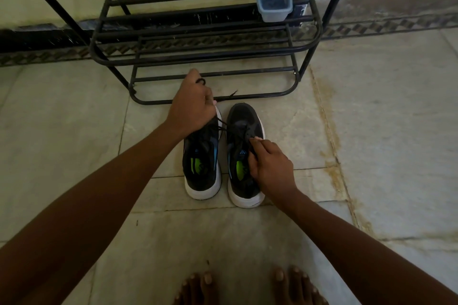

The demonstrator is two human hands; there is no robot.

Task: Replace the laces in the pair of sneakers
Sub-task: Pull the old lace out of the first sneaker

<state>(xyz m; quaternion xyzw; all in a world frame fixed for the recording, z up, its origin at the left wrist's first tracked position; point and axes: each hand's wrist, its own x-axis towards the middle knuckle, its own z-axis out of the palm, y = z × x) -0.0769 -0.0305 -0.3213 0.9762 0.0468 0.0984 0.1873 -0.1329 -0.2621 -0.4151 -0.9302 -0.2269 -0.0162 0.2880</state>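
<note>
While each hand (192, 104) (270, 166) pinches black lace (220, 123), a rack (198, 32) fronts 2 sneakers (244, 153).

Two sneakers stand side by side on the floor (371, 131), toes pointing far: left sneaker (202, 163), right sneaker (244, 156). The left hand (192, 104) is over the toe end of the left sneaker, holding a lace (220, 124). The right hand (270, 166) rests on the right sneaker's lacing area. Just beyond the toes stands a shoe rack (198, 57). A container (273, 3) sits on a rack shelf, far right. Bare feet (250, 287) are nearest, below the sneakers.
</note>
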